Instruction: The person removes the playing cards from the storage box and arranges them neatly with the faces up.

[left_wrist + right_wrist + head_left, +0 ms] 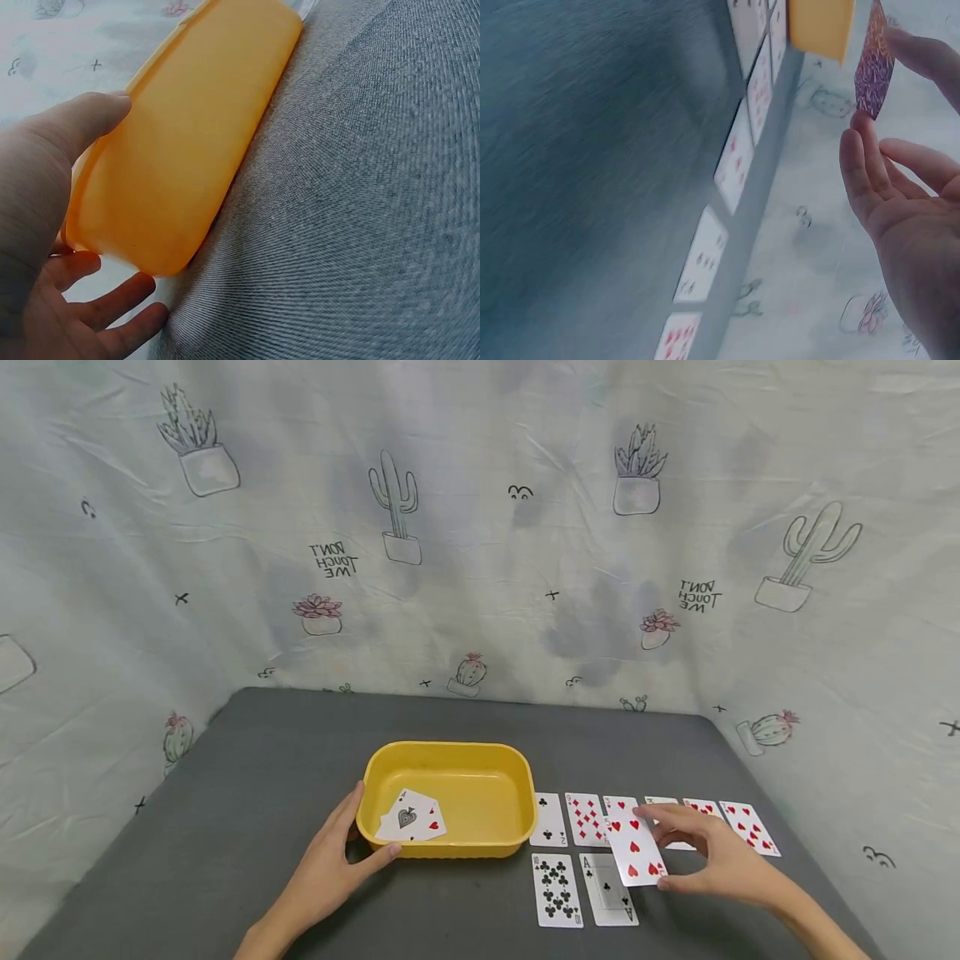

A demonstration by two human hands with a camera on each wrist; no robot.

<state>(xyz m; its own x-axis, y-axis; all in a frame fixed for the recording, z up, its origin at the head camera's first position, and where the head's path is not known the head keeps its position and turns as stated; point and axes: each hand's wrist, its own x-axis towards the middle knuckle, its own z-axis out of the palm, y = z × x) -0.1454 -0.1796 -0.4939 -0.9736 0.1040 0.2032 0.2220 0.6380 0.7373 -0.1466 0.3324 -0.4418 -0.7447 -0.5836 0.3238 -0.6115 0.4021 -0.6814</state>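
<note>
My left hand [326, 868] holds the near-left corner of a yellow plastic tray [472, 850]. In the left wrist view its thumb rests on the tray's rim, with the fingers spread around the corner. Inside the tray lie a few overlapping playing cards, a black spade card [407, 817] among them. My right hand [712, 864] pinches a red heart playing card [633, 853] between thumb and fingers, tilted above the table. Its patterned back [874, 67] shows in the right wrist view. Below it an ace of clubs [600, 889] lies face up, partly covered from view.
A row of face-up cards runs right from the tray, including a diamond card [585, 818] and a heart card [750, 828] at the far end. Nearer lies a club card [557, 891]. A patterned cloth [480, 527] hangs behind the grey table [300, 727].
</note>
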